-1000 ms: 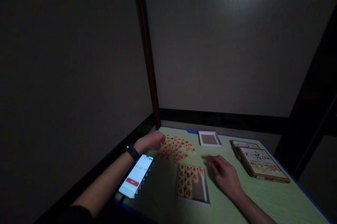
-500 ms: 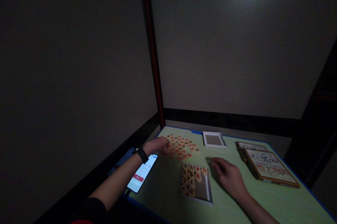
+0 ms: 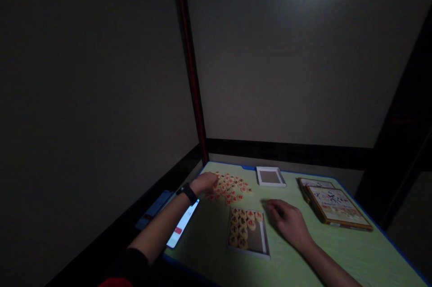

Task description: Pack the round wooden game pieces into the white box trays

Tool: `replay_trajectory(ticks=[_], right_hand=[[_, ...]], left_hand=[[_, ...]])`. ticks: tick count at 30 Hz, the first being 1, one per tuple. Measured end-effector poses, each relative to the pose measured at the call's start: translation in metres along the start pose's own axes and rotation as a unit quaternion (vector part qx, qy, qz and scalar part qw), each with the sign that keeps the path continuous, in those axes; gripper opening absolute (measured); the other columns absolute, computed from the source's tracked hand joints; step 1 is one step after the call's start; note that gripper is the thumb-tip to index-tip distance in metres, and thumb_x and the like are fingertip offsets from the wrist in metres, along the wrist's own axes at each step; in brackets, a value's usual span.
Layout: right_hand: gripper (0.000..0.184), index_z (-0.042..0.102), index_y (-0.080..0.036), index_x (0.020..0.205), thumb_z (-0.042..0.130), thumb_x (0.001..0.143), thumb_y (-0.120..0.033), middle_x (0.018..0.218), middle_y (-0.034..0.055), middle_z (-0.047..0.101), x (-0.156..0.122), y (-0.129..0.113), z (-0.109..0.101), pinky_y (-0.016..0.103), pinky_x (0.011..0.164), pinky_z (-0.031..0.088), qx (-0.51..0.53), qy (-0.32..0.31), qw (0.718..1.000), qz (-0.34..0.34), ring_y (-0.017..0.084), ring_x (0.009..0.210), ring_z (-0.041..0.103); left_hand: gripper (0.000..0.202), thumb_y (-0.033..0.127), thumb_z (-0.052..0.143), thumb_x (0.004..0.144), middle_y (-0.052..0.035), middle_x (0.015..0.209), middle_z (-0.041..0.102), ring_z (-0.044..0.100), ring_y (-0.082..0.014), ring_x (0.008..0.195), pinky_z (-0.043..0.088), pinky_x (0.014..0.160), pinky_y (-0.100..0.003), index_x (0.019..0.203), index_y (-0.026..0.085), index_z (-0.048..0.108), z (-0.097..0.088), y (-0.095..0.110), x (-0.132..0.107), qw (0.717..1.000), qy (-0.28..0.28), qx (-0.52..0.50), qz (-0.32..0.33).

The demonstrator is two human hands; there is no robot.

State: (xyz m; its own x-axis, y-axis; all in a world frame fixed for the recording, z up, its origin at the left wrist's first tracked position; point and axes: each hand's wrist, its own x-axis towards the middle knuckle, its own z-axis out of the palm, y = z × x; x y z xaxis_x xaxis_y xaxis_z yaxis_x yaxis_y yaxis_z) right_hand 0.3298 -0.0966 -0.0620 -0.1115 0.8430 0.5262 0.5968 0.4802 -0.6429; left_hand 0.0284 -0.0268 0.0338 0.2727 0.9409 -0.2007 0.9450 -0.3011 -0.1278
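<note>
1. Lying beneath and right of the left hand's (image 3: 205,182) curled fingers: loose round pieces (image 3: 230,188); whether any is gripped, cannot tell.
2. Open box (image 3: 255,239), left of the right hand's (image 3: 288,221) loosely bent fingers: eleven black- or red-marked pieces; those fingers' hold, cannot tell.
3. White tray (image 3: 270,177), beyond right fingers: brown base showing.

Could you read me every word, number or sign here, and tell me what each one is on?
Nothing is clear enough to quote.
Loose round pieces: red or dark characters, too small.
Boxed pieces, in the near tray: red or dark characters, too blurred.
Phone: screen marks too small.
Printed boxes: dark brush-like characters and a smaller line, too blurred.
</note>
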Motion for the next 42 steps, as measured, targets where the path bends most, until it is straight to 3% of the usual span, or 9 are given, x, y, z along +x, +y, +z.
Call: replay_trajectory(ticks=[12,20,28,32,35,39,41,42], right_hand=[[0.036,0.077,-0.022,0.091,0.046,0.088,-0.04,0.092,0.0081,0.079,0.0,-0.005,-0.001,0.037,0.078,0.058,0.006,-0.006,1.0,0.003,0.025,0.082,0.073],[0.038,0.076,-0.019,0.093,0.045,0.089,-0.04,0.095,0.0094,0.078,-0.001,0.0,0.001,0.038,0.08,0.057,0.003,-0.015,1.0,0.002,0.026,0.085,0.073],[0.037,0.076,-0.02,0.093,0.045,0.089,-0.041,0.094,0.0094,0.078,0.0,0.0,0.002,0.039,0.079,0.056,0.009,-0.024,1.0,0.01,0.026,0.084,0.073],[0.037,0.076,-0.019,0.093,0.046,0.089,-0.041,0.095,0.0101,0.078,-0.001,0.0,0.002,0.041,0.079,0.055,0.019,-0.021,0.999,0.017,0.027,0.085,0.072],[0.036,0.077,-0.019,0.092,0.049,0.088,-0.042,0.094,0.0104,0.078,0.0,0.0,0.001,0.043,0.08,0.055,0.042,-0.011,0.999,0.026,0.028,0.084,0.072],[0.03,0.076,-0.019,0.089,0.06,0.083,-0.043,0.088,0.0103,0.077,0.003,-0.009,0.0,0.045,0.077,0.056,0.154,-0.001,0.985,0.083,0.027,0.077,0.071],[0.031,0.074,-0.018,0.094,0.071,0.077,-0.043,0.087,0.009,0.076,0.008,-0.017,0.002,0.043,0.074,0.058,0.289,-0.012,0.947,0.14,0.025,0.073,0.072],[0.036,0.072,-0.018,0.099,0.077,0.072,-0.042,0.092,0.0086,0.076,0.01,-0.022,0.004,0.043,0.075,0.059,0.372,-0.015,0.913,0.167,0.024,0.074,0.073]], left_hand=[[0.029,0.008,0.065,0.07,-0.01,0.1,0.071,0.066,-0.0236,0.095,0.05,0.078,-0.027,0.096,0.018,0.069,-0.004,-0.007,0.003,0.999,0.035,-0.02,0.009],[0.029,0.001,0.06,0.07,-0.0079,0.099,0.07,0.066,-0.0207,0.095,0.05,0.08,-0.025,0.092,0.018,0.071,0.014,-0.008,0.013,0.998,0.046,-0.036,0.02],[0.025,0.001,0.056,0.075,-0.015,0.097,0.069,0.067,-0.0264,0.096,0.052,0.081,-0.031,0.091,0.014,0.069,0.022,-0.003,0.017,0.996,0.068,-0.05,0.023],[0.02,0.001,0.058,0.074,-0.0166,0.098,0.069,0.067,-0.0274,0.092,0.051,0.078,-0.032,0.088,0.012,0.068,0.017,-0.006,0.014,0.994,0.084,-0.066,0.027],[0.017,0.008,0.054,0.082,-0.0168,0.104,0.067,0.065,-0.0258,0.097,0.05,0.084,-0.033,0.093,0.012,0.067,0.007,-0.007,0.005,0.989,0.123,-0.077,0.027],[0.019,0.018,0.045,0.094,-0.0107,0.106,0.065,0.061,-0.0216,0.102,0.047,0.095,-0.033,0.1,0.015,0.063,-0.001,0.016,-0.008,0.95,0.256,-0.145,0.101],[0.019,0.021,0.044,0.096,-0.0085,0.101,0.066,0.061,-0.021,0.101,0.047,0.095,-0.034,0.098,0.017,0.062,0.004,0.04,-0.01,0.922,0.3,-0.189,0.155],[0.019,0.02,0.043,0.097,-0.0081,0.101,0.066,0.061,-0.0208,0.101,0.047,0.095,-0.034,0.098,0.017,0.062,0.008,0.054,-0.008,0.911,0.308,-0.204,0.182]])
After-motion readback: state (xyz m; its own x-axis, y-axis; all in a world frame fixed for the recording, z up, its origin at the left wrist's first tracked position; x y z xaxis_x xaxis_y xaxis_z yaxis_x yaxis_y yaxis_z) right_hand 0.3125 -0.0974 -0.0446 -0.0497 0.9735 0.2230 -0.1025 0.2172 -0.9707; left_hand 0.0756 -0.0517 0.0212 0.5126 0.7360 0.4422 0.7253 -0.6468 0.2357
